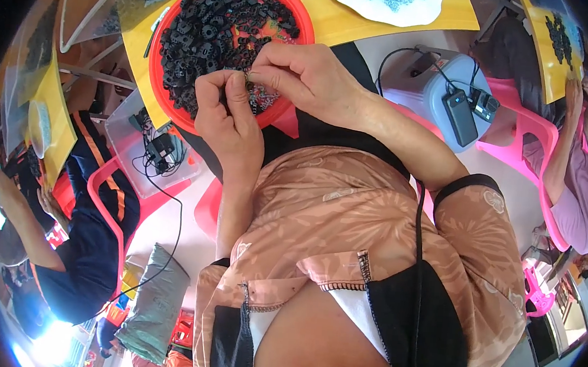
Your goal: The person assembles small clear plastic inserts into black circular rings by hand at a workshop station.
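Note:
Fingertips of my left hand [234,114] and my right hand [315,83] meet over a red basin [307,21]. Both hands are closed in a pinch, thumb against forefinger. What they pinch is too small to make out. Many small black plastic parts [199,34] are heaped in the basin, mostly at its left and far side. Toward its near right lie small silvery pieces [267,101], partly hidden by my hands.
The basin rests on a yellow table [332,22], with a white plate [425,12] of small bluish pieces beyond. To the right, a lidded plastic box [426,90] carries a black power bank [459,117] and cables. Co-workers sit on both sides, near pink chairs [549,143].

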The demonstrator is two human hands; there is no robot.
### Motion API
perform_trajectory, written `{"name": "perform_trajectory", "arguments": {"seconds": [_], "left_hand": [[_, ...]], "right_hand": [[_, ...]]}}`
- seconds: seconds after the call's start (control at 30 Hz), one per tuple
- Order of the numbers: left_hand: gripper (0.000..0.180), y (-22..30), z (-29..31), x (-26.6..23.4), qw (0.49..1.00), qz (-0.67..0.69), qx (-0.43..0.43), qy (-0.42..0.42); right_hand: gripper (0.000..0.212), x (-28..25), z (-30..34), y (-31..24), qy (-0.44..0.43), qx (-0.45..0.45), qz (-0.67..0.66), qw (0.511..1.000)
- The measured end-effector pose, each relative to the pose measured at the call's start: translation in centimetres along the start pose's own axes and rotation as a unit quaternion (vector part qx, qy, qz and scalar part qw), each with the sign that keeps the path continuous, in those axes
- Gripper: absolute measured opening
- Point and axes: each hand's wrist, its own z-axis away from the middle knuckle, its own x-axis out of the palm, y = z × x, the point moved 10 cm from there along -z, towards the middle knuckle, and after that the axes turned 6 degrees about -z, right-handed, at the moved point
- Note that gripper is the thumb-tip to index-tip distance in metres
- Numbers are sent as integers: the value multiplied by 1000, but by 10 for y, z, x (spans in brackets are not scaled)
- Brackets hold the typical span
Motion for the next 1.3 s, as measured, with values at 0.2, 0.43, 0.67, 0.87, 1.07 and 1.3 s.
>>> {"name": "perform_trajectory", "arguments": {"seconds": [0.2, 0.43, 0.67, 0.87, 1.07, 1.3], "left_hand": [[17, -2, -5, 3, 998, -60, -11, -5], [25, -14, -15, 8, 999, -25, -43, -16], [27, -26, -18, 17, 989, 79, -107, -68], [23, -31, -8, 34, 934, 240, -210, -158], [20, -19, -11, 23, 975, 146, -116, -116], [19, -14, -12, 23, 980, 115, -103, -124]], "right_hand": [[14, -1, 5, -22, 41, -132, 152, 979], [15, -5, 7, -29, 76, -198, 207, 955], [17, -3, 14, -38, 88, -277, 288, 912], [17, -15, 10, -38, 115, -246, 215, 938], [19, -20, -2, -5, 44, 28, 27, 998], [16, -13, -3, 3, 14, -32, 80, 996]]}}
